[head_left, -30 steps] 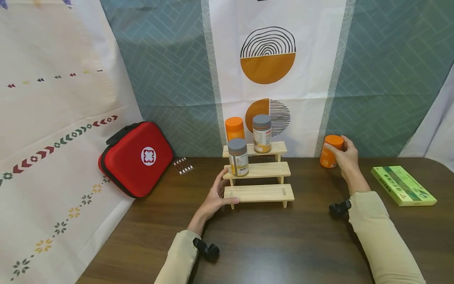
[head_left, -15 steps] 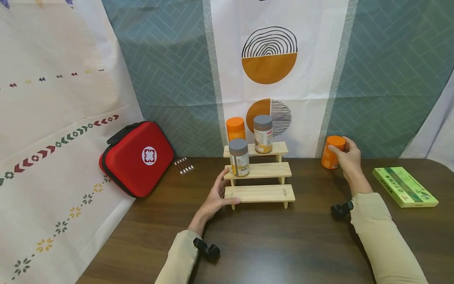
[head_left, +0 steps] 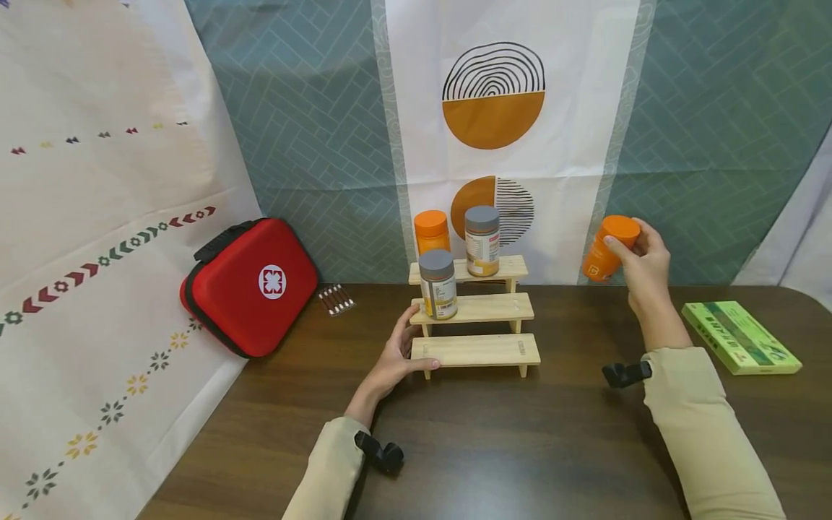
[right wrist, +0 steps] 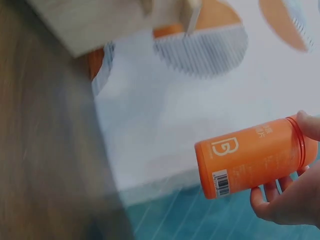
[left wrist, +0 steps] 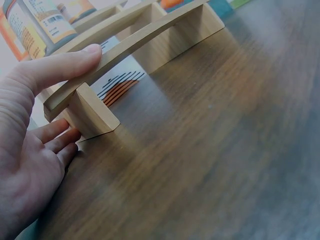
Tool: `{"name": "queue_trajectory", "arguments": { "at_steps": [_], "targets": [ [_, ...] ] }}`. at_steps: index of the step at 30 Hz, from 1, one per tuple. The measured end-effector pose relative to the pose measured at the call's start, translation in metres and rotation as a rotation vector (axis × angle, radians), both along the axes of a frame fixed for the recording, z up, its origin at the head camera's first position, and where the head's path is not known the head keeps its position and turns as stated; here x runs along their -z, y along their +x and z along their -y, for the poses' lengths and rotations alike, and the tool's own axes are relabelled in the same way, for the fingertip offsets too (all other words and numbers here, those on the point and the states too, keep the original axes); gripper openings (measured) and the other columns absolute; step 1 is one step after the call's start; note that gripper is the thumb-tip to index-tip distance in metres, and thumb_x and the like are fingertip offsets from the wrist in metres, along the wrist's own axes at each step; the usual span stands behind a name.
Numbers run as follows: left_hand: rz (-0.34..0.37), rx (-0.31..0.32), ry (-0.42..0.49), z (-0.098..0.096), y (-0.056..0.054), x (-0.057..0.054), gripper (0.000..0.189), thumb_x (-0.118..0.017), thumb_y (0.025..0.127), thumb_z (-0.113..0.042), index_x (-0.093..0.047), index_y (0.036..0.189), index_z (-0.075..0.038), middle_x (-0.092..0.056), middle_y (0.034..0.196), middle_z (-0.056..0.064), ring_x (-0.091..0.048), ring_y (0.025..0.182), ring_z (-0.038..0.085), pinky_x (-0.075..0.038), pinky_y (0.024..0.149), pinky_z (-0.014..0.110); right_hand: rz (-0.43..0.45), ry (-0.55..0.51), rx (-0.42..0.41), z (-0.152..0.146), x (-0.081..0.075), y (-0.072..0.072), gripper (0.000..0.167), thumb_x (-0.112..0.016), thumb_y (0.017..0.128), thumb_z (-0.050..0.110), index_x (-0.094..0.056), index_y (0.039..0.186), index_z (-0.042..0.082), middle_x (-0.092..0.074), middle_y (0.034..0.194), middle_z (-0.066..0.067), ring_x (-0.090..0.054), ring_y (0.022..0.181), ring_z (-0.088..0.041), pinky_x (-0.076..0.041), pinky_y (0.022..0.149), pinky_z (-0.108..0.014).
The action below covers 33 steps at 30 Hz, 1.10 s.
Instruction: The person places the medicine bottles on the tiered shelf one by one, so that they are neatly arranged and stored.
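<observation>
An orange pill bottle (head_left: 601,254) with an orange lid is held up off the table and tilted, in the grip of my right hand (head_left: 648,271). In the right wrist view, thumb and fingers clasp the bottle (right wrist: 250,157) near its lid. My left hand (head_left: 392,359) holds the left end of a three-step wooden stand (head_left: 481,349), its thumb on the lowest step and its fingers by the side leg. A grey-lidded bottle (head_left: 438,289) stands on the middle step. Another grey-lidded bottle (head_left: 482,245) and an orange bottle (head_left: 432,232) are at the top step.
A red first-aid case (head_left: 260,285) leans at the left, beside a small pack of swab-like sticks (head_left: 336,300). Flat on the table (head_left: 520,448) at the right lies a green box (head_left: 741,337). A patterned cloth (head_left: 312,144) hangs behind.
My right hand has lifted the orange bottle from the table, and the bottle now tilts. My left hand stays on the stand.
</observation>
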<state>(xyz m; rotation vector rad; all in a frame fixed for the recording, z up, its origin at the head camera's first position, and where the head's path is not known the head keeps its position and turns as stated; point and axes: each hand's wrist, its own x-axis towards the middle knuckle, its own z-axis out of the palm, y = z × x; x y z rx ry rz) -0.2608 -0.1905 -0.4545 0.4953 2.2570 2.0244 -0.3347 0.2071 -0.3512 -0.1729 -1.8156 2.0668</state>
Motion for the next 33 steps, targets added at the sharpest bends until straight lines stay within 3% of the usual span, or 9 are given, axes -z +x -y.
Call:
{"name": "queue_trajectory", "arguments": {
  "at_steps": [4, 10, 14, 20, 25, 29, 33],
  "targets": [
    [-0.002, 0.004, 0.001, 0.001, -0.001, 0.001, 0.104, -0.077, 0.078, 0.001, -0.015, 0.155, -0.029, -0.031, 0.156, 0.018, -0.026, 0.148, 0.034, -0.019, 0.119, 0.057, -0.065, -0.003, -0.028, 0.015, -0.015, 0.013, 0.063, -0.070, 0.090, 0.018, -0.042, 0.146, 0.017, -0.052, 0.113, 0.018, -0.047, 0.108, -0.002, -0.031, 0.118, -0.030],
    [0.002, 0.000, 0.006, 0.001, -0.001, 0.002, 0.104, -0.077, 0.078, 0.003, -0.015, 0.155, -0.029, -0.033, 0.155, 0.019, -0.028, 0.147, 0.034, -0.020, 0.119, 0.057, -0.210, -0.003, -0.096, 0.042, -0.031, 0.033, 0.055, -0.073, 0.088, 0.016, -0.050, 0.138, 0.014, -0.057, 0.112, 0.013, -0.049, 0.102, -0.006, -0.044, 0.085, -0.008],
    [0.000, 0.003, -0.002, 0.000, -0.001, 0.001, 0.104, -0.077, 0.078, 0.001, -0.015, 0.155, -0.030, -0.030, 0.157, 0.018, -0.025, 0.148, 0.034, -0.019, 0.119, 0.057, -0.266, 0.065, -0.145, 0.058, -0.035, 0.041, 0.051, -0.070, 0.089, 0.014, -0.051, 0.137, 0.013, -0.059, 0.112, 0.015, -0.050, 0.101, -0.007, -0.044, 0.083, -0.008],
    [0.004, -0.003, 0.004, 0.002, 0.000, 0.001, 0.103, -0.077, 0.078, 0.002, -0.015, 0.156, -0.028, -0.032, 0.155, 0.019, -0.026, 0.147, 0.035, -0.019, 0.119, 0.057, -0.232, 0.250, -0.203, 0.081, -0.031, 0.048, 0.053, -0.066, 0.093, 0.019, -0.047, 0.141, 0.011, -0.056, 0.112, 0.023, -0.052, 0.104, -0.002, -0.044, 0.087, -0.008],
    [0.009, 0.009, 0.004, 0.001, 0.000, 0.002, 0.103, -0.077, 0.079, 0.002, -0.015, 0.156, -0.028, -0.033, 0.154, 0.020, -0.029, 0.146, 0.035, -0.020, 0.119, 0.056, -0.211, 0.316, -0.269, 0.098, -0.022, 0.050, 0.056, -0.065, 0.094, 0.020, -0.043, 0.143, 0.006, -0.054, 0.111, 0.024, -0.052, 0.105, 0.000, -0.044, 0.087, -0.006],
    [0.001, 0.011, 0.006, 0.000, -0.001, 0.001, 0.103, -0.077, 0.078, 0.001, -0.015, 0.156, -0.028, -0.032, 0.155, 0.020, -0.027, 0.147, 0.035, -0.019, 0.119, 0.057, -0.192, 0.333, -0.329, 0.109, -0.013, 0.050, 0.057, -0.065, 0.094, 0.021, -0.042, 0.145, 0.007, -0.054, 0.117, 0.016, -0.052, 0.107, -0.001, -0.044, 0.089, -0.007],
    [0.001, -0.004, 0.006, 0.000, 0.000, 0.000, 0.104, -0.078, 0.078, 0.001, -0.016, 0.155, -0.028, -0.032, 0.155, 0.020, -0.027, 0.147, 0.035, -0.020, 0.119, 0.058, -0.156, 0.378, -0.361, 0.119, -0.005, 0.050, 0.060, -0.066, 0.094, 0.024, -0.041, 0.146, 0.009, -0.054, 0.129, -0.001, -0.050, 0.110, -0.001, -0.042, 0.094, -0.009]
  ]
}}
